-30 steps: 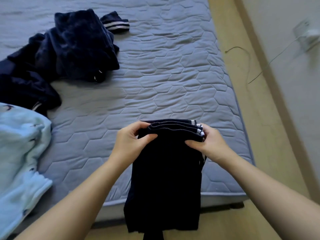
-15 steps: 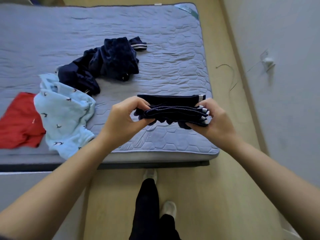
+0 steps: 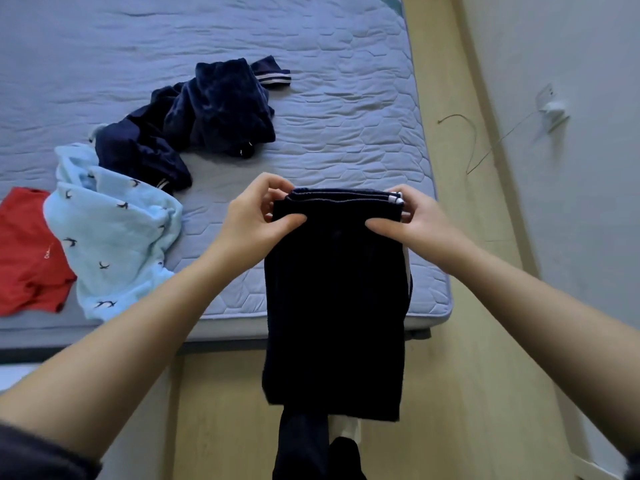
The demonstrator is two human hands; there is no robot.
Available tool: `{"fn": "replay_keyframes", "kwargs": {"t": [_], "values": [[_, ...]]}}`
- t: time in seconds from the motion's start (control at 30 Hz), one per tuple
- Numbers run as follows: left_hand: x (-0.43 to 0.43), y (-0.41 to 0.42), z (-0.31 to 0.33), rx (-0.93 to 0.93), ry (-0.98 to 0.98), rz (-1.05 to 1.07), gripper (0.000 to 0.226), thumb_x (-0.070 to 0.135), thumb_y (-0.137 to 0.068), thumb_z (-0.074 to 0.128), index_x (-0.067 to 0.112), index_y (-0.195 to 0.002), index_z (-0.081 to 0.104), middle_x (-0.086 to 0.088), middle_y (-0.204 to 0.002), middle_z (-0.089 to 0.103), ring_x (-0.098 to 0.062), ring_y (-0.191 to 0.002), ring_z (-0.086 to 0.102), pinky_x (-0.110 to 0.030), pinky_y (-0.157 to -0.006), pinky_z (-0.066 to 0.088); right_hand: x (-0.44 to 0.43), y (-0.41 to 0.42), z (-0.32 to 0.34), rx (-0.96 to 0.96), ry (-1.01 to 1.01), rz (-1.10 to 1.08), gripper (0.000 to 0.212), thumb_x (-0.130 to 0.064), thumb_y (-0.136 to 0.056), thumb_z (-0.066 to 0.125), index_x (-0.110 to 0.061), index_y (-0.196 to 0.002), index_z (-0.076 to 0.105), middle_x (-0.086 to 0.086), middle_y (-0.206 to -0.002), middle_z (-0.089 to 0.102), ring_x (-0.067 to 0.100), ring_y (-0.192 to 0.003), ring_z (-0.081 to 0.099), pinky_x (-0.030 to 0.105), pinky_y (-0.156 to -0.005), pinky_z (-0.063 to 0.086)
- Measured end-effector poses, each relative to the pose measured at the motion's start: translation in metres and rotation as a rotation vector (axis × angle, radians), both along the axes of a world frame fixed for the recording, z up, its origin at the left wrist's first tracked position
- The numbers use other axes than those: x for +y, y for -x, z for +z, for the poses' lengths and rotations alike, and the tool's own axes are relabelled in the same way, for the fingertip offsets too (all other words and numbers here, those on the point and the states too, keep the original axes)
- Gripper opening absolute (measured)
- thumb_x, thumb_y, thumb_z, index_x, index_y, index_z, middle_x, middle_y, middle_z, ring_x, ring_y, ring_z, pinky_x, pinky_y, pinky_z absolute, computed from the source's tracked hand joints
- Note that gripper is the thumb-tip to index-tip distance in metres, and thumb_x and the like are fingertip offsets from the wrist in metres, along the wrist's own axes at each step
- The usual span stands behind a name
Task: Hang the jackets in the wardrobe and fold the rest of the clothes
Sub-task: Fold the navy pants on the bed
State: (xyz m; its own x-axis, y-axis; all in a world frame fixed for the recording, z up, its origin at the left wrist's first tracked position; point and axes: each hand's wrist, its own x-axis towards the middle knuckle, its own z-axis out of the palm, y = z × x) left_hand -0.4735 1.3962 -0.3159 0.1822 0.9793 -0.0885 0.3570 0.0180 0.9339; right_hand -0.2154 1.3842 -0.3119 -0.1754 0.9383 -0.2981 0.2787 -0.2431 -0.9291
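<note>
Head cam, both hands are raised over the near right corner of the bed (image 3: 346, 133). The left hand (image 3: 256, 216) is pinching the top left corner of the dark garment (image 3: 334, 306), thumb on the face toward me and fingers curled behind. The right hand (image 3: 419, 220) has the top right corner in the same pinch. The garment is folded into several layers, stacked edges visible along the top, with white stripe ends showing at the right fingertips. It hangs straight down from the two hands as a flat, narrow panel. The upper half is in front of the bed's near edge and the lower half in front of the floor (image 3: 485, 375). Can't tell if it touches the bed. Below its hem I see a leg (image 3: 301, 445) in dark trousers and something pale just beside it, shoe or sock, can't tell. On the bed, a crumpled navy pile (image 3: 214, 112) sits around the middle, with a striped cuff sticking out toward the far right and a small metal glint on its near side. The pile's near left end overlaps a blue garment (image 3: 114, 230) with a small dark bird print, bunched up by the near edge, left of my left forearm. A red garment (image 3: 24, 251) lies touching the blue one on its left, near the bed's near left corner. Right of the bed, a thin cable (image 3: 474, 140) lies on the floor and runs up to a plug (image 3: 550, 109) on the wall.
</note>
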Motion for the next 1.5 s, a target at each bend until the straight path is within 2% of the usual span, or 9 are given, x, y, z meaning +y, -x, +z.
{"fn": "replay_keyframes", "kwargs": {"t": [0.07, 0.27, 0.53, 0.8, 0.97, 1.1, 1.2, 1.4, 1.5], "values": [[0.055, -0.002, -0.03, 0.077, 0.028, -0.006, 0.031, 0.022, -0.077, 0.076, 0.033, -0.097, 0.055, -0.013, -0.101, 0.063, -0.038, -0.087, 0.06, -0.051, -0.085, 0.051, 0.051, 0.006, -0.03, -0.062, 0.046, -0.036, 0.022, -0.018, -0.083, 0.074, -0.02, -0.101, 0.061, -0.012, -0.091, 0.067, 0.011, -0.089, 0.066, 0.018, -0.074, 0.054], [0.203, -0.014, -0.14, 0.496, 0.127, -0.007, 0.056, 0.022, -0.089, 0.061, 0.019, -0.14, 0.036, -0.005, -0.14, 0.045, -0.025, -0.119, 0.05, -0.033, -0.094, 0.042, 0.185, 0.021, -0.144, -0.544, 0.01, -0.11, 0.067, -0.031, -0.086, 0.067, -0.022, -0.144, 0.034, 0.005, -0.143, 0.04, 0.022, -0.128, 0.043, 0.034, -0.102, 0.037], [0.075, 0.021, -0.307, 0.745, 0.469, -0.275, 0.05, 0.019, -0.088, 0.054, 0.016, -0.135, 0.04, -0.009, -0.138, 0.043, -0.028, -0.121, 0.049, -0.039, -0.096, 0.044, 0.057, 0.048, -0.309, -0.659, 0.426, 0.05, 0.066, -0.02, -0.087, 0.062, -0.014, -0.146, 0.032, 0.015, -0.144, 0.04, 0.029, -0.131, 0.04, 0.032, -0.106, 0.031], [-0.034, 0.038, -0.384, 0.663, 0.653, 0.025, 0.038, 0.021, -0.087, 0.06, 0.011, -0.123, 0.052, -0.008, -0.127, 0.043, -0.027, -0.105, 0.055, -0.036, -0.092, 0.044, -0.029, 0.046, -0.38, -0.624, 0.612, -0.316, 0.06, -0.014, -0.085, 0.06, -0.008, -0.139, 0.036, 0.017, -0.135, 0.046, 0.034, -0.121, 0.047, 0.038, -0.1, 0.038], [-0.075, 0.03, -0.396, 0.506, 0.57, 0.291, 0.007, 0.019, -0.085, 0.064, 0.016, -0.091, 0.063, -0.006, -0.109, 0.054, -0.016, -0.096, 0.052, -0.023, -0.085, 0.036, -0.065, 0.049, -0.394, -0.414, 0.573, -0.484, 0.021, -0.019, -0.088, 0.059, -0.015, -0.105, 0.048, 0.001, -0.102, 0.062, 0.024, -0.096, 0.057, 0.029, -0.077, 0.039], [-0.102, 0.02, -0.398, 0.441, 0.553, 0.236, 0.02, 0.027, -0.084, 0.071, 0.011, -0.094, 0.065, -0.004, -0.107, 0.044, -0.017, -0.1, 0.047, -0.022, -0.089, 0.034, -0.092, 0.048, -0.389, -0.257, 0.388, -0.517, 0.021, -0.017, -0.091, 0.058, -0.021, -0.109, 0.049, -0.008, -0.103, 0.062, 0.013, -0.095, 0.058, 0.027, -0.082, 0.041], [-0.105, 0.016, -0.392, 0.385, 0.489, 0.331, 0.015, 0.015, -0.082, 0.07, 0.01, -0.077, 0.058, -0.007, -0.094, 0.049, -0.021, -0.088, 0.051, -0.027, -0.082, 0.038, -0.1, 0.042, -0.39, -0.327, 0.337, -0.497, 0.012, -0.016, -0.093, 0.057, -0.004, -0.093, 0.056, 0.013, -0.1, 0.063, 0.029, -0.092, 0.058, 0.039, -0.084, 0.044], [-0.122, 0.023, -0.39, 0.321, 0.322, 0.56, 0.014, 0.007, -0.081, 0.069, 0.007, -0.071, 0.059, -0.002, -0.133, 0.049, -0.01, -0.113, 0.051, -0.02, -0.093, 0.037, -0.118, 0.04, -0.389, -0.626, 0.058, -0.263, 0.016, -0.012, -0.085, 0.069, 0.003, -0.09, 0.064, 0.008, -0.109, 0.055, 0.02, -0.095, 0.053, 0.024, -0.084, 0.038], [-0.122, 0.022, -0.393, 0.315, 0.236, 0.578, 0.012, 0.007, -0.081, 0.071, 0.009, -0.074, 0.061, 0.0, -0.125, 0.049, -0.02, -0.11, 0.056, -0.031, -0.094, 0.045, -0.118, 0.037, -0.392, -0.454, 0.216, -0.231, 0.011, -0.012, -0.085, 0.068, -0.005, -0.093, 0.065, 0.007, -0.093, 0.064, 0.02, -0.08, 0.058, 0.027, -0.074, 0.041]]}}
